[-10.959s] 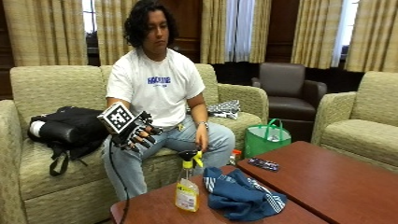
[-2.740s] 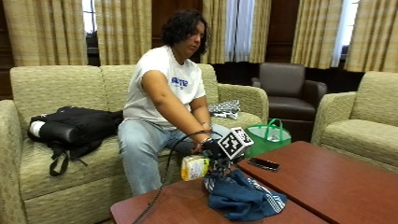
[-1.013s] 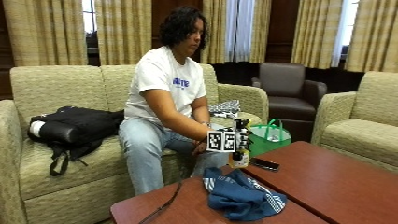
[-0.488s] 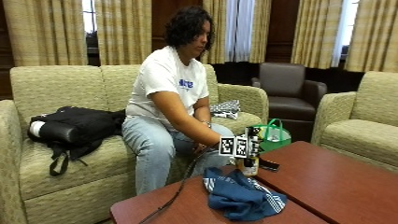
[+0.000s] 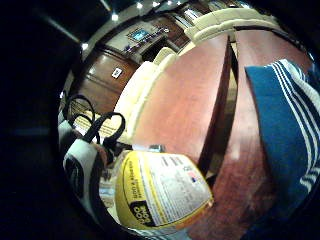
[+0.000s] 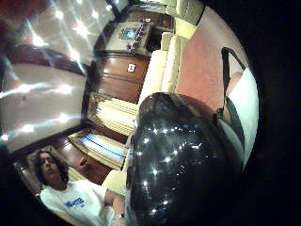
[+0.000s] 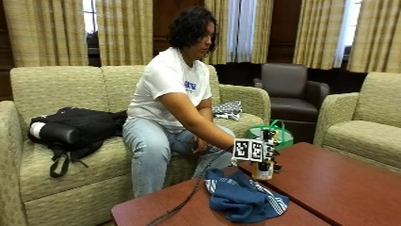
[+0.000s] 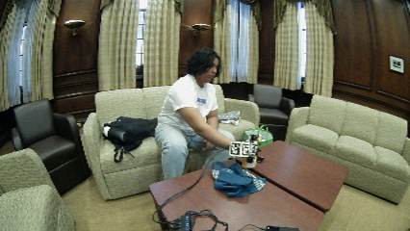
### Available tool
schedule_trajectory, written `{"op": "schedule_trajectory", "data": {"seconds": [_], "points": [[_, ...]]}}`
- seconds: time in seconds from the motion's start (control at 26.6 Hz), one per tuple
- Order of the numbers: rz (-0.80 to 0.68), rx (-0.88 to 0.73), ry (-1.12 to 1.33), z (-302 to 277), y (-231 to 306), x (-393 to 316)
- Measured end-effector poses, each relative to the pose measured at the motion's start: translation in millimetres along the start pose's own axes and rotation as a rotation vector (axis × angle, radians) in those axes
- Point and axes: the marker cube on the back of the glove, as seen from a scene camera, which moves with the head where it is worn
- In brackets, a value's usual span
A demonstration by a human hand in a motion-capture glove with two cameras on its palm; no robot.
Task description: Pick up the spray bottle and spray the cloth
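A black bag (image 7: 72, 129) is seen on the sofa (image 7: 37, 174) at the far left, well apart from the job. Next comes the person, sat on the sofa and leaning toward the worktop (image 7: 325, 188). The blue cloth (image 7: 243, 197) lies bunched on the worktop, near its front edge and just beside the gap between the two worktop halves. Just past the cloth, the right hand (image 7: 262, 153) is seen low over the worktop, with the spray bottle (image 7: 264, 170) under it. In the little finger side palm view the bottle's yellow label (image 5: 160, 192) fills much of the picture, so the bottle is very close to the palm, and it is judged to be held, though the fingers are hidden and it cannot be told if they are curled round it. The bottle stands upright, its long side pointing up, and the cloth lies beside and a little below it, toward the person's left. For a spray, the nozzle would likely need to be turned toward the cloth. To the right, bare worktop is left free for moving.
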Motion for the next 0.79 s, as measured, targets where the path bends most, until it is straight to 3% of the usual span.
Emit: {"op": "schedule_trajectory", "data": {"seconds": [0.79], "points": [[0.022, 0.021, -0.004, 24, -33, 3]]}}
